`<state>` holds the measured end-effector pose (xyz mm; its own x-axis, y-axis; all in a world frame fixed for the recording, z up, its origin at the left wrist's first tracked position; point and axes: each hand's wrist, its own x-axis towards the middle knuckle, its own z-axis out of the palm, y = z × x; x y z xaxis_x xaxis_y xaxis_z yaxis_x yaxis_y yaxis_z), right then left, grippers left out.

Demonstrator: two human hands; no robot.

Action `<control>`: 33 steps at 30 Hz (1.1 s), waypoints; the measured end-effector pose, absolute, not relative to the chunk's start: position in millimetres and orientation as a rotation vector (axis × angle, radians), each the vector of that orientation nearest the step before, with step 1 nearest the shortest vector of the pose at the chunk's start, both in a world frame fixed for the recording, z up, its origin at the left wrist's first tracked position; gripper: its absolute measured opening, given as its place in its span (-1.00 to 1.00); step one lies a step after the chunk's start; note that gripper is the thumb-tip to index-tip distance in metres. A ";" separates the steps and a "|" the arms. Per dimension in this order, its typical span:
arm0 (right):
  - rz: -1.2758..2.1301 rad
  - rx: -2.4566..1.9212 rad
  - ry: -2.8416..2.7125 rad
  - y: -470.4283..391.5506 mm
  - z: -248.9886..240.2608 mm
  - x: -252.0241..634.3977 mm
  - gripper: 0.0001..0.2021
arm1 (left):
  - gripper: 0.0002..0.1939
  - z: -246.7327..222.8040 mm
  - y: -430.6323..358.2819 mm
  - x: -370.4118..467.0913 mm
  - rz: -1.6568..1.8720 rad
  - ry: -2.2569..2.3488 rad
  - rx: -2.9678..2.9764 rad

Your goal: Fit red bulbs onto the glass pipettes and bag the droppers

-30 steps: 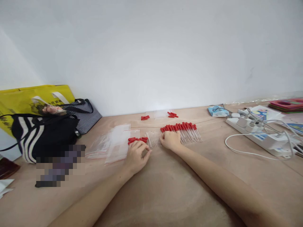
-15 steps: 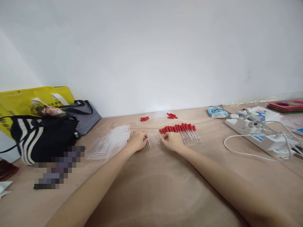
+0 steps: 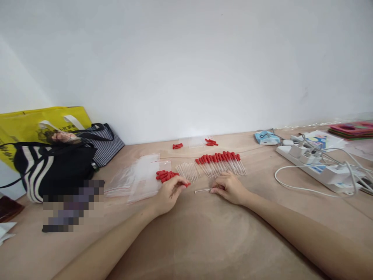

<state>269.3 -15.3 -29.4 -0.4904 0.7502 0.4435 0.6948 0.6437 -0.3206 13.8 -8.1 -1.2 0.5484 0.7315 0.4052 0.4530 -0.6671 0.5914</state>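
My left hand pinches a red rubber bulb at its fingertips. A thin clear glass dropper tube is held by my right hand, its free end pointing left toward the bulb. The two pieces are apart. Behind my left hand lies a pile of red bulbs. Bare glass tubes lie side by side between that pile and a row of droppers with red bulbs on their tops.
Clear zip bags lie left of the bulb pile. More red bulbs and tubes sit near the wall. A black bag stands at left; a white power strip with cables is at right.
Both hands have come back toward me from the rows. My left hand now has a red bulb, and my right hand has a glass tube and has moved right.
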 end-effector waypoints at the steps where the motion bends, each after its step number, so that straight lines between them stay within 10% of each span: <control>1: 0.134 -1.115 -2.314 -15.0 -29.4 269.5 -0.81 | -0.86 -2.8 -13.8 10.5 0.787 0.918 2.381; 12: 0.184 -1.134 -2.245 -20.0 -27.1 256.1 -0.78 | -0.65 -3.2 -28.4 9.1 0.731 1.059 2.572; 33: 0.100 -1.299 -2.173 -27.2 -32.4 242.8 -0.87 | -0.83 -18.3 -13.3 26.0 0.784 1.087 2.660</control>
